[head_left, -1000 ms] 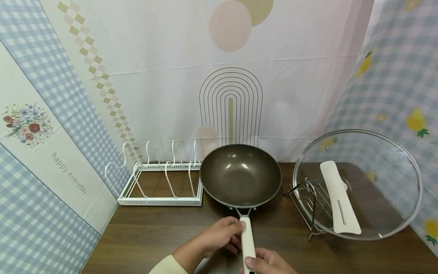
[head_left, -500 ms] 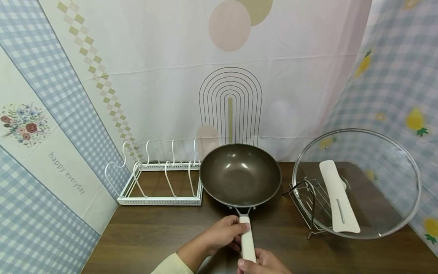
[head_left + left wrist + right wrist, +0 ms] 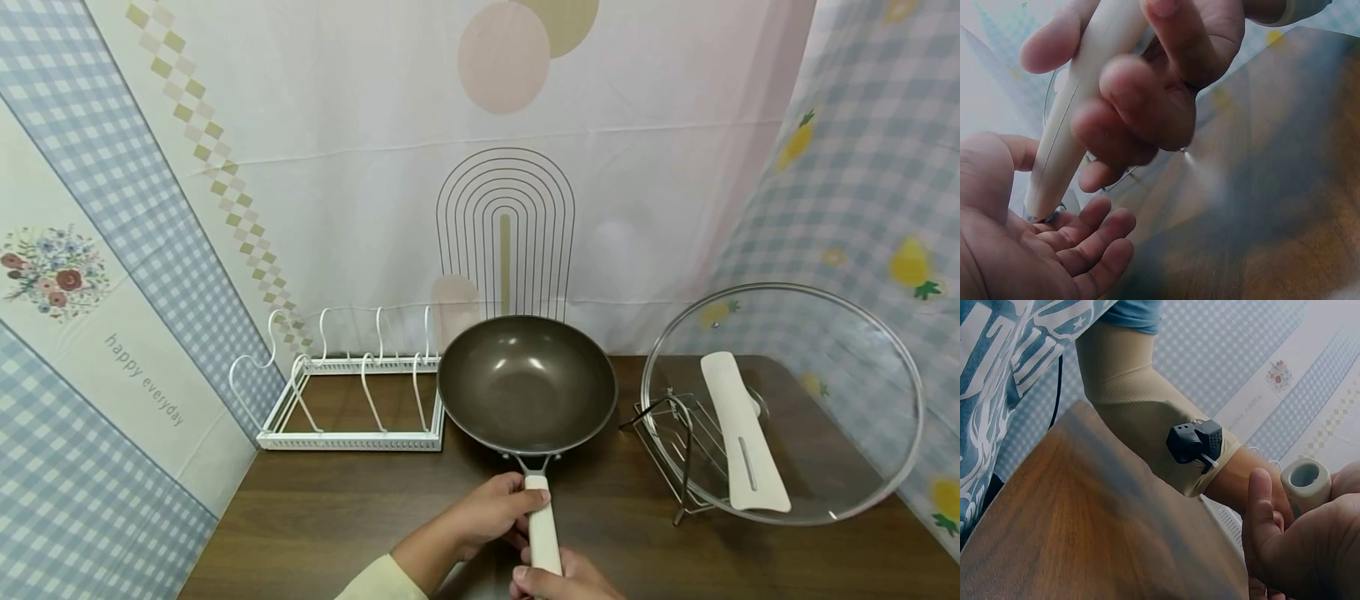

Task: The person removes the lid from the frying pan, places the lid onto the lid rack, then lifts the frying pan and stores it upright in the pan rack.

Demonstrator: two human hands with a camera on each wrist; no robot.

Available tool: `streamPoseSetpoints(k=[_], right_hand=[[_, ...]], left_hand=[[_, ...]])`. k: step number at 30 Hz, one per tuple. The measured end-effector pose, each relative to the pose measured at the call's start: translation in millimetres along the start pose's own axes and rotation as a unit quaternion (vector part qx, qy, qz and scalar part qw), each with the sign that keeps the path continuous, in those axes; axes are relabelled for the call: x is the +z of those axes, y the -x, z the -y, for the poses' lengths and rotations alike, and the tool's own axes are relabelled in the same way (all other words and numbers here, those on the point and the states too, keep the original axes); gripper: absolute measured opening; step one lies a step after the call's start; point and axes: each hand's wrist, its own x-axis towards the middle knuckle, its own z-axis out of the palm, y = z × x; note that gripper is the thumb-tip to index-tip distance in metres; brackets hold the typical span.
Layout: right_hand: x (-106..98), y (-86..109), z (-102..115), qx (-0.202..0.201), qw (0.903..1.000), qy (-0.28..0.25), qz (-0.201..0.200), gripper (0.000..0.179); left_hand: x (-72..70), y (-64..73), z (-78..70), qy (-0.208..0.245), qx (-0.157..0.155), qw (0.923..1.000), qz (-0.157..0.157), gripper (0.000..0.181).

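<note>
In the head view, a dark wok [image 3: 531,383] stands on the table with its cream handle [image 3: 543,529] toward the person. My left hand [image 3: 487,512] holds the handle near the wok, thumb across its top. In the left wrist view, that left hand [image 3: 1054,244] has its thumb against the handle and its fingers loosely spread beneath. My right hand [image 3: 566,577] grips the handle's near end, partly cut off by the head view's lower edge. Seen from the right wrist, the handle's hollow end [image 3: 1307,480] shows beside the right hand [image 3: 1316,544].
A white wire rack [image 3: 348,442] stands left of the wok, close to its rim. To the right, a large glass lid [image 3: 832,417] with a cream handle piece [image 3: 746,437] leans on a dark metal stand [image 3: 686,467]. Patterned curtains [image 3: 360,208] close off the back and sides.
The right hand has shifted slightly to the left at the handle's end. The left thumb reaches a little farther across the handle. The wok, rack and lid stay in place.
</note>
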Motion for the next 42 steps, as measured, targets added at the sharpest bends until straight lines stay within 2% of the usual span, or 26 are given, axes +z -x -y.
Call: streamPoseSetpoints(k=[2,6,10,13,15,18,20,22,27,34,42], right_hand=[[1,-0.6,1,0.006,1.0,0.0,-0.005,0.038],[5,-0.5,2,0.022,0.999,-0.039,-0.008,0.038],[9,0.0,4,0.037,0.9952,-0.089,-0.016,0.028],[11,0.2,5,0.042,0.9935,-0.102,-0.029,0.023],[13,0.4,6,0.039,0.9935,-0.1,-0.037,0.023],[14,0.7,6,0.041,0.9939,-0.09,-0.05,0.032],[15,1.0,6,0.041,0.9942,-0.082,-0.056,0.044],[17,2.1,6,0.046,0.9946,-0.063,-0.068,0.047],[20,3.1,3,0.054,0.9933,-0.003,-0.102,0.032],[18,-4.4,1,0.046,0.994,-0.036,-0.092,0.012],[18,-7.3,-1,0.023,0.9937,-0.021,-0.107,0.007]], left_hand=[[-0.4,-0.1,0.4,0.002,0.0,1.0,0.001,0.027],[-1.4,-0.2,1.7,0.003,0.005,1.0,0.003,0.028],[-2.0,-0.4,2.8,-0.001,0.011,0.9999,0.003,0.027],[-1.9,-0.4,2.6,0.0,0.012,0.9999,0.007,0.026],[-1.6,-0.5,2.0,0.003,0.011,0.9999,0.008,0.027],[-1.0,-0.6,1.6,0.006,0.007,0.9999,0.01,0.028],[-1.1,-0.8,2.0,0.006,0.006,0.9999,0.009,0.029],[-1.3,-0.7,2.7,0.006,0.006,0.9999,0.008,0.029],[-1.8,-0.3,4.0,0.011,0.012,0.9998,0.007,0.029],[-1.8,-0.5,3.1,0.021,0.019,0.9996,0.009,0.025],[-1.6,-2.4,4.2,0.02,0.029,0.9994,0.005,0.023]])
